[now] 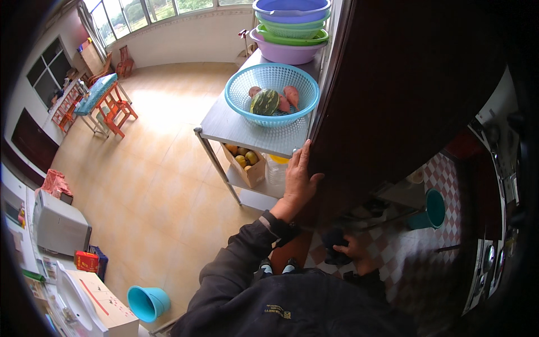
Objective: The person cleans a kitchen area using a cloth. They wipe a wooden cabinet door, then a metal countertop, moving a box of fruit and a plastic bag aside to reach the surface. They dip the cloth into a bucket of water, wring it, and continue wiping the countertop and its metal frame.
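The bundle (pixel 333 241) is black, the panel (pixel 404 84) dark brown, the basket (pixel 238 90) light blue, the melon (pixel 265 103) striped green.

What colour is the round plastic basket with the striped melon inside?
Light blue; the round plastic basket shows in the head view.

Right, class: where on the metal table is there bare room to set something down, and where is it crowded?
The metal table is bare at its front left corner and between the blue basket and the front edge. Its far end is crowded by stacked basins; the front right corner is tight, beside the left hand and dark door.
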`<state>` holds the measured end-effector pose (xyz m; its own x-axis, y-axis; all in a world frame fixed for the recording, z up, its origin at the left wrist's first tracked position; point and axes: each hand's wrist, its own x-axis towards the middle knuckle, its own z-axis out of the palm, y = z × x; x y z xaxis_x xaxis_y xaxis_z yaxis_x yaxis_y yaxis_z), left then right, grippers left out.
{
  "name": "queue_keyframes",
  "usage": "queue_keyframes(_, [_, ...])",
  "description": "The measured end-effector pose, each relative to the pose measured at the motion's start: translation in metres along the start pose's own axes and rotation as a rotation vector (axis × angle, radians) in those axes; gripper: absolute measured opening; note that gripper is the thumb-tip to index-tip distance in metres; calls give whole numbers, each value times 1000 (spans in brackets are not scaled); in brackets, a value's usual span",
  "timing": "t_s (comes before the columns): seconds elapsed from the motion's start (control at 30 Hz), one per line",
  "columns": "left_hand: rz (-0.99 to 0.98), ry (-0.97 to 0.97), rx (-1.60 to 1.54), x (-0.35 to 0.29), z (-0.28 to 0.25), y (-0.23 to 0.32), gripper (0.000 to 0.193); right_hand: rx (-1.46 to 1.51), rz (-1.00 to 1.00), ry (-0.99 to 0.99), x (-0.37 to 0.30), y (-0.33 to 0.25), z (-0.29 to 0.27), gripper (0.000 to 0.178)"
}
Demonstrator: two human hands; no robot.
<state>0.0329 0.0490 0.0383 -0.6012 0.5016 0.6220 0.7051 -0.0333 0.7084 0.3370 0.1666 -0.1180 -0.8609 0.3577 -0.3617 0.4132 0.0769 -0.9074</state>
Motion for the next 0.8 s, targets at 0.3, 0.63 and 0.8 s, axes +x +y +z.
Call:
queue_keyframes(0.3, [-396,-197,-85,-77,-38,-54,63,419,55,48,19,-131,59,45])
queue_keyframes(0.63, [-451,-143,-214,-74,-176,-159,42,782,-410,331,130,-276,134,35])
queue_keyframes(0.8, [-528,-77,-222,-67,-295,-226,45,-735,-319,745,242,-310,188,29])
